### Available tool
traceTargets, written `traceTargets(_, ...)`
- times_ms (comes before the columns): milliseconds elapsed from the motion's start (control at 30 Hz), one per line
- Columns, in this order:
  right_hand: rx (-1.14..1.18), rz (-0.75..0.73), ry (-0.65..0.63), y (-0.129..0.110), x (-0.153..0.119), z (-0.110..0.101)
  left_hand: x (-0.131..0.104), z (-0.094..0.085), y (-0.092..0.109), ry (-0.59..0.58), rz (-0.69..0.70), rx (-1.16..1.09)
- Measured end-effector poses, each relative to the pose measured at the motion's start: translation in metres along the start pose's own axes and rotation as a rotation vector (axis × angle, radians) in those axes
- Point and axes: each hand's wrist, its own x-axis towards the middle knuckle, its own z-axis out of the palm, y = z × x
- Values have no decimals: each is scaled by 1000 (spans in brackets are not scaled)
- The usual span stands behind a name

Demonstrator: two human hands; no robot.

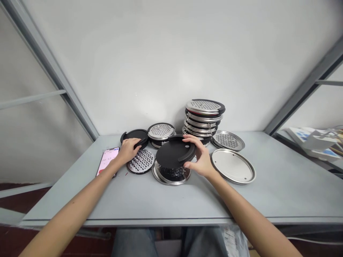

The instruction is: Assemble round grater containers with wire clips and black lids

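My right hand (199,157) grips a black round lid with a thick curved rim (171,151) by its right edge, thumb below and fingers on top. The lid is tilted above a shiny round grater plate (175,175), partly covering it; that plate lies on silver discs. At the back left, my left hand (129,149) has its fingers curled over the near edge of another black round lid (136,134). Just in front of that hand lies a round grater disc with slotted holes (141,161).
A tall stack of grater discs and black rims (203,117) stands at the back, beside a lower stack (161,131). To the right lie a perforated disc (229,140) and a plain metal plate (233,166). A phone showing a timer (108,159) lies left.
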Motion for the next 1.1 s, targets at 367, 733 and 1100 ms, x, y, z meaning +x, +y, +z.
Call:
traceTargets(367, -33, 4, -2, 0, 0, -1, 13, -1, 4, -18, -41, -45)
traceTargets(733, 8, 6, 3, 4, -1, -1, 8, -15, -23, -76, 25, -129)
traceTargets(1100, 44, -25, -58, 4, -2, 2, 9, -48, -59, -353, -34, -113)
